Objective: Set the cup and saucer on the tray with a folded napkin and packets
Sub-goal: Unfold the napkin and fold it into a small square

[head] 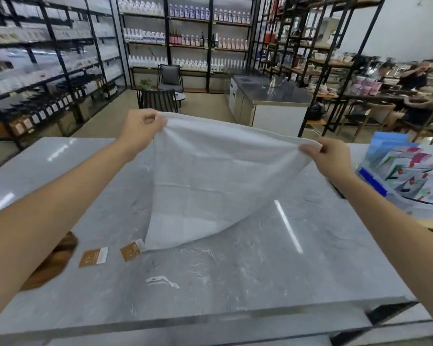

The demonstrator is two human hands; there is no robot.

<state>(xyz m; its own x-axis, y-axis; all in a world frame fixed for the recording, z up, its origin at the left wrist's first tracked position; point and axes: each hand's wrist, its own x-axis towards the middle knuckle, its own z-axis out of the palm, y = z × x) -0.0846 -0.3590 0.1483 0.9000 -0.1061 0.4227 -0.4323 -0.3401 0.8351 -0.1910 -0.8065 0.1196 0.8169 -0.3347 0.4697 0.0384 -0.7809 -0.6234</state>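
Observation:
A white cloth napkin [210,176] is held up over the grey marble table [235,270], spread between both hands. My left hand [140,131] pinches its far left corner and my right hand [330,156] pinches the right corner. The napkin's lowest corner touches the table near two brown packets [93,257] [131,250]; the second one lies partly under the cloth. A wooden tray [55,260] shows at the left, mostly hidden behind my left forearm. No cup or saucer is in view.
A clear box of colourful packets [408,176] with a blue lid stands at the table's right edge. Beyond the table are black shelving racks, chairs, a steel counter [273,96], and people seated at the far right.

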